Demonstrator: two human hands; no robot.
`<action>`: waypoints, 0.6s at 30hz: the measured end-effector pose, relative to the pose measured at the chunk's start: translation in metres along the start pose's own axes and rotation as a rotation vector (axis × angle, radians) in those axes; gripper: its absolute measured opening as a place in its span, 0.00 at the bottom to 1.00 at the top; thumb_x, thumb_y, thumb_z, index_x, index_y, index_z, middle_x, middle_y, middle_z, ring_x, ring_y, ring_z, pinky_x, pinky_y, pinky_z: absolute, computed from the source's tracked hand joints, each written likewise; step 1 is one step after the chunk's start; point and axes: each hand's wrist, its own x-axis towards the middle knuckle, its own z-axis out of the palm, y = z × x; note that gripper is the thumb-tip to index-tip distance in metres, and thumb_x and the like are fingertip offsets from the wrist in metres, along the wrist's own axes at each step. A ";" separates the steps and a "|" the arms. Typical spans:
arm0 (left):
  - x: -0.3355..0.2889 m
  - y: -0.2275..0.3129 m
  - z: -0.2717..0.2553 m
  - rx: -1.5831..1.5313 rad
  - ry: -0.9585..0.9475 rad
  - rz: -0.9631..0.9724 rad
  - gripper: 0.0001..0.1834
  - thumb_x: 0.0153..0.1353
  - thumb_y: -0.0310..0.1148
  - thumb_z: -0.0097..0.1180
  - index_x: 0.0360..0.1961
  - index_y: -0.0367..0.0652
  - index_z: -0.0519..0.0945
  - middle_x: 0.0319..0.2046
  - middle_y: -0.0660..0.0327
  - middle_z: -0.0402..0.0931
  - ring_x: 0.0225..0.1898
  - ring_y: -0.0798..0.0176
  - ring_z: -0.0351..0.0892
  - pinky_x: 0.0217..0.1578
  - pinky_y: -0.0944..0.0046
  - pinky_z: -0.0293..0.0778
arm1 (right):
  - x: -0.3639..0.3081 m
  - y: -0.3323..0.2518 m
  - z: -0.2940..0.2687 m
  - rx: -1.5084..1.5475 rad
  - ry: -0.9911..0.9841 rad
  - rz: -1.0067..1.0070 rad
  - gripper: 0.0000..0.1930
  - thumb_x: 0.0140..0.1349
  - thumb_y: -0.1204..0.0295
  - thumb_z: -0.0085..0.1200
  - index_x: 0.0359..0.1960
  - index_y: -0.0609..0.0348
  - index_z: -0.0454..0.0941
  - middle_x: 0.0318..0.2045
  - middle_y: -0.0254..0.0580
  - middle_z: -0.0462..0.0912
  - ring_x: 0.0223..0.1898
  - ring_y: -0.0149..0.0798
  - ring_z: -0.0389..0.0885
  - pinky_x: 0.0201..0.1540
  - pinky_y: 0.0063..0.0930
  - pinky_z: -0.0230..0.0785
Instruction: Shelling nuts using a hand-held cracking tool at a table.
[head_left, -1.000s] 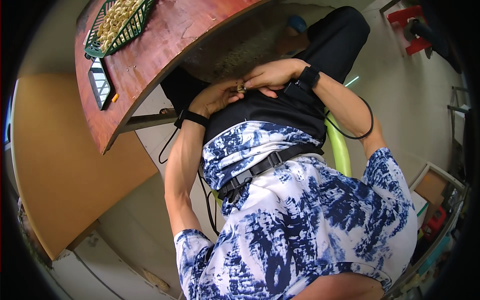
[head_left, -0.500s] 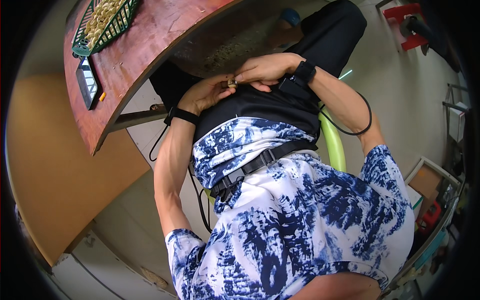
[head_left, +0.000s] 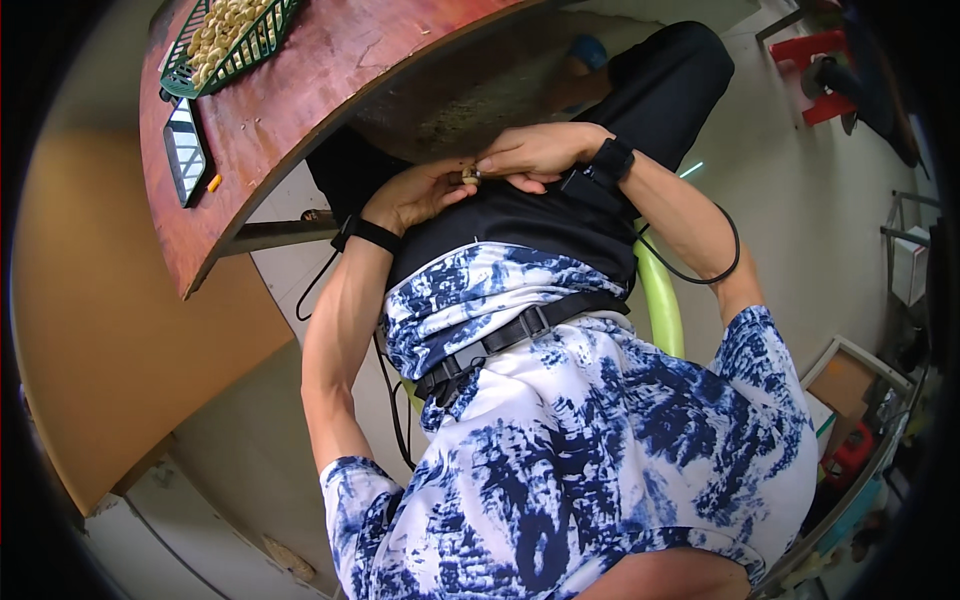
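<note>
Over my lap, my left hand is closed, with thumb and fingertips pinching a small pale nut that has a dark patch. My right hand meets it from the right. Its fingers are bent, and the thumb and index tip are pressed together against the nut. Whether a small tool sits in the right fingers cannot be made out. On the table at the upper left, a green slatted plastic basket holds many pale, curved nuts that look like cashews.
The reddish-brown table has a curved edge in front of my left arm. A phone and a small orange stick-like piece lie near that edge. Crumbs litter the floor under the table. A red stool stands far right.
My view has shifted slightly, so the table and basket sit a little further right. Both hands keep together around the nut, with only slight finger movement.
</note>
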 end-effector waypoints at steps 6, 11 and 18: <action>0.000 0.002 -0.002 -0.019 -0.028 -0.025 0.12 0.62 0.32 0.52 0.42 0.36 0.73 0.32 0.60 0.74 0.31 0.69 0.78 0.29 0.81 0.78 | 0.004 0.004 0.000 0.035 0.025 -0.004 0.22 0.69 0.56 0.33 0.31 0.62 0.73 0.08 0.31 0.68 0.08 0.23 0.58 0.13 0.21 0.51; 0.002 0.002 -0.003 -0.048 -0.034 0.001 0.11 0.61 0.31 0.51 0.42 0.35 0.73 0.32 0.60 0.74 0.32 0.68 0.78 0.30 0.80 0.79 | 0.003 0.003 0.000 -0.025 0.070 -0.047 0.24 0.69 0.58 0.32 0.22 0.62 0.72 0.10 0.31 0.70 0.12 0.27 0.63 0.17 0.24 0.58; 0.002 0.001 0.004 -0.047 -0.012 -0.012 0.10 0.62 0.30 0.51 0.41 0.34 0.72 0.31 0.58 0.74 0.30 0.68 0.78 0.28 0.80 0.79 | 0.003 0.010 -0.002 -0.038 0.070 -0.029 0.24 0.68 0.58 0.32 0.25 0.63 0.73 0.10 0.33 0.71 0.12 0.28 0.65 0.18 0.24 0.59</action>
